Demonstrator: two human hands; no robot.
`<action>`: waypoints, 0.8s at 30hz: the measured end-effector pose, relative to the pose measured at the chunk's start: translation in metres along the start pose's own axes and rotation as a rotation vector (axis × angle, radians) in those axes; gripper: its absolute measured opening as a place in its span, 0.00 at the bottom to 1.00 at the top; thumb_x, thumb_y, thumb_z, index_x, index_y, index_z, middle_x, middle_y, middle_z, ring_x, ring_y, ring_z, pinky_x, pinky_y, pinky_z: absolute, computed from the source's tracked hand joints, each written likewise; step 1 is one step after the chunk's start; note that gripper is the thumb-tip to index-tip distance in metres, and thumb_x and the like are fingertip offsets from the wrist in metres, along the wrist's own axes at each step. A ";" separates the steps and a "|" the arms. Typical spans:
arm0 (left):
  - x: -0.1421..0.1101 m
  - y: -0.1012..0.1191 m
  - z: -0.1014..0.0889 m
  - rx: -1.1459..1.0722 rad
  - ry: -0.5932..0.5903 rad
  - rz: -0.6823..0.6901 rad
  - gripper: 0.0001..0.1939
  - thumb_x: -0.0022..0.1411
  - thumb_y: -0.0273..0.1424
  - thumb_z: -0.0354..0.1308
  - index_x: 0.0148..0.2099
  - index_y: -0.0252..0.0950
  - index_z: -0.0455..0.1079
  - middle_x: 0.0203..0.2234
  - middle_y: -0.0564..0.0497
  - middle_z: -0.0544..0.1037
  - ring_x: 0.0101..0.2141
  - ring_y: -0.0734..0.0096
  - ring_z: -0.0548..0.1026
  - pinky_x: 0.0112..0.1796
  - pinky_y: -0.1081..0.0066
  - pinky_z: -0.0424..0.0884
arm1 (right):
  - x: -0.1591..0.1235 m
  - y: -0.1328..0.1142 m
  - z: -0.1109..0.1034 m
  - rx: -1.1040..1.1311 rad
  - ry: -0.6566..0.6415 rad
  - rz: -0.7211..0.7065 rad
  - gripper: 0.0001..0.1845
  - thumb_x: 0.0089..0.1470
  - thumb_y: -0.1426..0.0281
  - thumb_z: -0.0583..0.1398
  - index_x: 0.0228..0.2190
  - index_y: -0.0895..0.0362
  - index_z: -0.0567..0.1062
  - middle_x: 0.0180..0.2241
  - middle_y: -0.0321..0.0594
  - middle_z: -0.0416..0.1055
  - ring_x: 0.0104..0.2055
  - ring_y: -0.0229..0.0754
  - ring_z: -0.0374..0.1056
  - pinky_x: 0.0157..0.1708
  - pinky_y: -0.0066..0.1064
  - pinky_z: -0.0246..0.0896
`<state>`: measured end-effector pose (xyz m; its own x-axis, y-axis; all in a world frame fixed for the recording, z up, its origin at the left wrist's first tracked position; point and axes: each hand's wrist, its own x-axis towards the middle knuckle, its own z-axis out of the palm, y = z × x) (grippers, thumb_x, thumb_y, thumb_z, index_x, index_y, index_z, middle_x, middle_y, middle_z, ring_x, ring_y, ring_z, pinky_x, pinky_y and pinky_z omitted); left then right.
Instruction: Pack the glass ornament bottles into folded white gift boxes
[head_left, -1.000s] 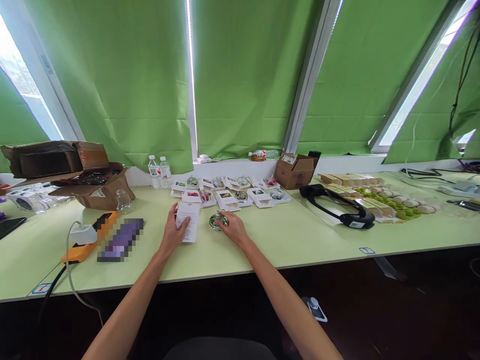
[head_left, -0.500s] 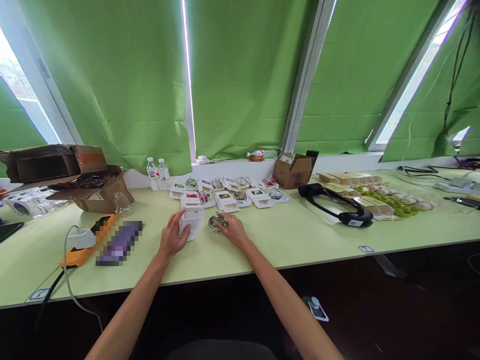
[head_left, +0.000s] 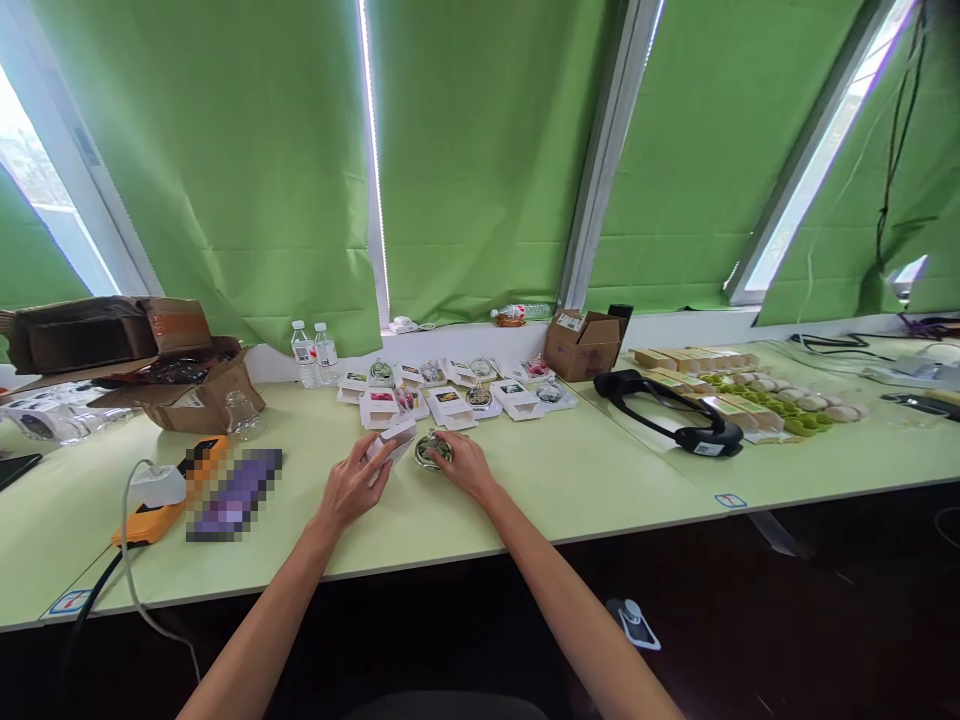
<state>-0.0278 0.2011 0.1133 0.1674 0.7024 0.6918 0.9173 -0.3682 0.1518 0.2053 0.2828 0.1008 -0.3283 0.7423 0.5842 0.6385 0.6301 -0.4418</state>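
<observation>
My left hand is closed around a small white cardboard box, tilted over the table with one end toward the right. Beside it, my right hand grips a round, shiny ornament by its right side. This ornament has a silvery rim and green stuff inside; fingers cover part of it. The box and the ornament are close together. Just behind my hands, several similar white boxes with coloured pictures lie in rows, with round ornaments in clear plastic beside them.
Purple pixelated phone-like thing, orange device with a white plug and open cartons are at left. Two water bottles stand at the back. A brown box, a black headset and green egg trays are at right.
My left hand has tipped the white box from showing its printed side to a slanted hold nearer the ornament. My right hand stays on the ornament. The view has shifted slightly.
</observation>
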 end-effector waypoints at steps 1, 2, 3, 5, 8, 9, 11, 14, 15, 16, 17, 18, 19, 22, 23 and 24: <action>0.000 0.000 0.001 0.004 -0.002 0.010 0.18 0.65 0.36 0.49 0.56 0.46 0.68 0.55 0.43 0.68 0.43 0.61 0.76 0.39 0.65 0.74 | 0.000 0.000 0.000 -0.003 0.000 0.003 0.19 0.55 0.61 0.61 0.48 0.52 0.73 0.47 0.42 0.74 0.47 0.47 0.71 0.47 0.36 0.64; 0.000 -0.001 0.001 0.005 -0.002 0.022 0.17 0.65 0.36 0.49 0.55 0.46 0.68 0.56 0.44 0.68 0.44 0.61 0.76 0.39 0.65 0.74 | 0.000 0.000 0.000 -0.005 -0.001 0.005 0.19 0.55 0.61 0.60 0.48 0.52 0.73 0.47 0.42 0.74 0.47 0.47 0.71 0.47 0.36 0.64; 0.001 -0.001 0.001 0.003 -0.001 0.035 0.17 0.66 0.35 0.49 0.55 0.46 0.68 0.56 0.44 0.68 0.45 0.60 0.76 0.39 0.65 0.74 | 0.000 0.000 0.000 -0.009 -0.001 0.008 0.19 0.56 0.61 0.60 0.48 0.52 0.73 0.47 0.42 0.74 0.47 0.47 0.71 0.47 0.36 0.64; 0.002 0.000 0.001 -0.006 -0.002 0.058 0.16 0.66 0.34 0.48 0.54 0.45 0.68 0.56 0.44 0.68 0.46 0.60 0.75 0.41 0.65 0.73 | 0.000 0.000 0.001 -0.021 0.000 0.009 0.18 0.56 0.61 0.60 0.48 0.52 0.72 0.47 0.42 0.74 0.46 0.48 0.71 0.46 0.36 0.64; 0.003 0.001 0.000 -0.013 0.000 0.082 0.13 0.66 0.32 0.48 0.51 0.42 0.68 0.55 0.44 0.70 0.49 0.60 0.74 0.45 0.64 0.72 | 0.000 0.001 0.001 -0.046 0.010 0.012 0.17 0.57 0.61 0.59 0.47 0.52 0.72 0.46 0.43 0.74 0.45 0.47 0.71 0.43 0.35 0.64; 0.003 0.001 0.000 -0.013 0.008 0.090 0.13 0.66 0.32 0.48 0.50 0.42 0.68 0.54 0.44 0.70 0.49 0.60 0.73 0.46 0.63 0.71 | -0.001 0.001 0.002 -0.054 0.012 0.012 0.16 0.57 0.61 0.58 0.47 0.52 0.72 0.46 0.43 0.74 0.45 0.47 0.71 0.43 0.35 0.64; 0.004 0.001 0.000 -0.017 0.026 0.111 0.12 0.66 0.31 0.47 0.50 0.41 0.67 0.53 0.44 0.71 0.51 0.60 0.72 0.48 0.63 0.70 | -0.002 0.001 0.002 -0.063 0.021 0.006 0.16 0.58 0.61 0.58 0.47 0.52 0.71 0.47 0.43 0.73 0.45 0.46 0.71 0.42 0.34 0.64; 0.004 0.001 0.001 -0.037 0.012 0.115 0.15 0.66 0.30 0.47 0.54 0.41 0.64 0.52 0.44 0.72 0.52 0.60 0.71 0.50 0.62 0.69 | -0.003 0.001 0.002 -0.072 0.052 -0.008 0.17 0.59 0.61 0.57 0.48 0.53 0.69 0.48 0.44 0.73 0.46 0.47 0.70 0.42 0.34 0.64; 0.005 0.001 0.002 -0.044 -0.006 0.104 0.17 0.65 0.29 0.47 0.56 0.40 0.63 0.52 0.44 0.72 0.53 0.60 0.70 0.51 0.61 0.68 | -0.003 0.001 0.001 -0.075 0.067 -0.011 0.17 0.60 0.60 0.56 0.49 0.53 0.69 0.48 0.44 0.72 0.46 0.47 0.70 0.42 0.34 0.64; 0.005 0.000 0.003 -0.048 -0.026 0.092 0.19 0.65 0.29 0.48 0.57 0.40 0.62 0.52 0.44 0.72 0.53 0.59 0.70 0.52 0.61 0.68 | -0.003 0.000 0.001 -0.077 0.084 -0.015 0.18 0.60 0.60 0.55 0.49 0.53 0.68 0.48 0.44 0.72 0.47 0.47 0.70 0.42 0.34 0.64; 0.005 0.000 0.003 -0.050 -0.045 0.082 0.20 0.64 0.28 0.48 0.58 0.40 0.60 0.52 0.44 0.72 0.54 0.59 0.70 0.52 0.60 0.67 | -0.003 0.000 0.000 -0.077 0.101 -0.020 0.18 0.61 0.59 0.55 0.50 0.53 0.68 0.48 0.44 0.72 0.47 0.47 0.70 0.41 0.34 0.64; 0.005 -0.001 0.004 -0.049 -0.063 0.076 0.21 0.64 0.28 0.48 0.59 0.39 0.60 0.52 0.43 0.72 0.54 0.59 0.69 0.53 0.60 0.67 | -0.002 0.000 -0.001 -0.076 0.121 -0.028 0.19 0.61 0.59 0.54 0.50 0.54 0.67 0.48 0.45 0.72 0.47 0.47 0.70 0.41 0.34 0.64; 0.005 -0.001 0.004 -0.045 -0.076 0.074 0.22 0.64 0.27 0.48 0.60 0.39 0.59 0.53 0.43 0.72 0.54 0.59 0.69 0.53 0.60 0.66 | -0.002 -0.001 -0.001 -0.072 0.143 -0.036 0.19 0.61 0.58 0.54 0.50 0.55 0.67 0.48 0.45 0.72 0.47 0.48 0.69 0.41 0.34 0.64; 0.006 -0.001 0.003 -0.029 -0.111 0.075 0.24 0.63 0.26 0.49 0.61 0.39 0.58 0.54 0.45 0.71 0.55 0.60 0.68 0.55 0.60 0.65 | -0.002 -0.003 -0.004 -0.047 0.216 -0.049 0.20 0.62 0.58 0.52 0.50 0.56 0.67 0.48 0.47 0.71 0.48 0.48 0.69 0.41 0.33 0.64; 0.006 -0.001 0.003 -0.024 -0.120 0.081 0.24 0.62 0.25 0.49 0.61 0.39 0.58 0.54 0.45 0.71 0.55 0.60 0.68 0.55 0.60 0.65 | -0.002 -0.004 -0.005 -0.037 0.236 -0.049 0.20 0.62 0.58 0.52 0.50 0.56 0.67 0.48 0.47 0.71 0.48 0.48 0.69 0.41 0.33 0.64; 0.007 -0.001 0.002 -0.021 -0.127 0.090 0.24 0.62 0.25 0.49 0.61 0.39 0.59 0.54 0.45 0.71 0.55 0.60 0.68 0.55 0.60 0.64 | -0.003 -0.005 -0.006 -0.027 0.252 -0.052 0.20 0.62 0.58 0.52 0.50 0.57 0.67 0.47 0.48 0.71 0.47 0.47 0.69 0.41 0.33 0.64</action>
<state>-0.0269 0.2076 0.1160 0.2946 0.7367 0.6087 0.8889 -0.4450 0.1084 0.2074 0.2763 0.1055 -0.1791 0.6268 0.7583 0.6449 0.6569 -0.3907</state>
